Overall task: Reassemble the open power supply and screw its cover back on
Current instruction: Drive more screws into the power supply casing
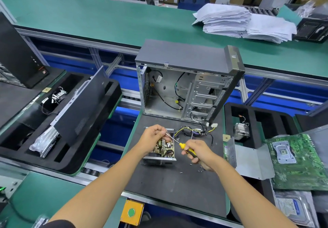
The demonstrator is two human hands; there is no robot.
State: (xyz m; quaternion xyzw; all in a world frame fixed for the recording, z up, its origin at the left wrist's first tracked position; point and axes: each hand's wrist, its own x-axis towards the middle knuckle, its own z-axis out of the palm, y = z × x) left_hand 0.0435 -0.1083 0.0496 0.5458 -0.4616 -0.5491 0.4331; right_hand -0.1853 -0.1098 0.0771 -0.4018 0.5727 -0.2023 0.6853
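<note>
The open power supply (164, 152) lies on the dark mat with its circuit board and capacitors showing. Its bundle of wires (193, 131) trails to the right. My left hand (153, 136) hovers over the board's far end and pinches the tip of the screwdriver shaft between curled fingers. My right hand (198, 152) grips the yellow and black handle of the screwdriver (185, 147), whose shaft slants up and left toward my left hand. The grey metal cover (252, 160) lies bent and open to the right. Several small screws (195, 169) are scattered on the mat below my right hand.
An empty computer case (188, 85) stands open behind the power supply. A green motherboard (300, 158) and a hard drive (292, 208) lie at the right. Black foam trays (58, 121) hold parts at the left. Stacks of paper (245, 23) sit on the far green bench.
</note>
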